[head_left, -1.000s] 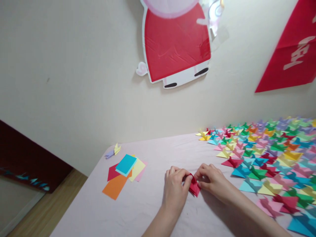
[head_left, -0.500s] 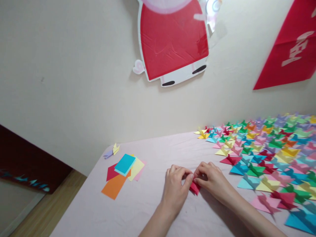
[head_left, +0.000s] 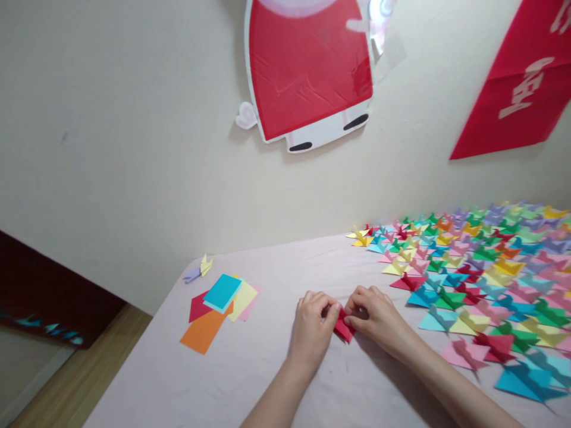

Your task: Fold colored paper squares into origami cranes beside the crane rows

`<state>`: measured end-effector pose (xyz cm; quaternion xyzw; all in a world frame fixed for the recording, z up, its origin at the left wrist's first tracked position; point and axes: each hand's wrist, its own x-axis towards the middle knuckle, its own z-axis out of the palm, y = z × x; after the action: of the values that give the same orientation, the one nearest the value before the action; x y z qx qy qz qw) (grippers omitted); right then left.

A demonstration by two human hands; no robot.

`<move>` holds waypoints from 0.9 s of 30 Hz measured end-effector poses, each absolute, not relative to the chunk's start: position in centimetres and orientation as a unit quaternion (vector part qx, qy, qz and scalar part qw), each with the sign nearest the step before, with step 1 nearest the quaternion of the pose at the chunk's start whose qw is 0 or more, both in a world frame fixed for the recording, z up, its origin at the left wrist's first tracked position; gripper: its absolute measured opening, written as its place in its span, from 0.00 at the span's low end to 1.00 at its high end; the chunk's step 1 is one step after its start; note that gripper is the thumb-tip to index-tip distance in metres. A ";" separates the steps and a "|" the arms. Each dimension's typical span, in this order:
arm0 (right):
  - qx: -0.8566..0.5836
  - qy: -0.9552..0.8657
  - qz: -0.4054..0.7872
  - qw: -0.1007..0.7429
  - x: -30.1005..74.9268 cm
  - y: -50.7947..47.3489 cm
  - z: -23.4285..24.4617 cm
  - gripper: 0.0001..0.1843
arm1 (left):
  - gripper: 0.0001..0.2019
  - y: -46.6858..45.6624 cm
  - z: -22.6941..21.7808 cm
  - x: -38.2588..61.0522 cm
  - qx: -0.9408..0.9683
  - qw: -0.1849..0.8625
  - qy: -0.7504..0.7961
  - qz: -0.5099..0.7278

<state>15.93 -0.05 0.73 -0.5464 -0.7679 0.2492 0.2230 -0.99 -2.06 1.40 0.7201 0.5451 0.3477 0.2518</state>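
Pale cloth (head_left: 151, 374) spread wide, folded paper birds (head_left: 470, 323) crowding its right side; nearer its middle, left hand (head_left: 311, 324) and right hand (head_left: 379, 321) pinch the small red paper (head_left: 342, 330) between them, fingers closed on it. Best line up edges, then crease firmly!

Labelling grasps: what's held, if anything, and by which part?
Folded red paper, by its sides: left hand at its left, right hand at its right; exact contact is partly hidden.
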 end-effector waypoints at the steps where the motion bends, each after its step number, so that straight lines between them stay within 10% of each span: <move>1: -0.544 -0.769 0.253 0.221 16.0 -0.1 0.8 0.04 | 0.13 -2.1 1.4 -1.0 0.719 0.255 0.545 0.348; 16: -0.551 -0.768 0.210 0.251 15.6 -0.5 0.3 0.05 | 0.03 -3.1 1.3 -0.6 0.719 0.199 0.581 0.325; 27: -0.513 -0.806 0.152 0.252 15.4 -1.1 0.9 0.07 | 0.13 -4.3 0.5 0.2 0.714 0.150 0.622 0.285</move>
<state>15.38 -1.06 0.88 -0.5130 -0.8063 0.1521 0.2521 0.16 -4.27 0.54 0.7139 0.6218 0.2850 0.1500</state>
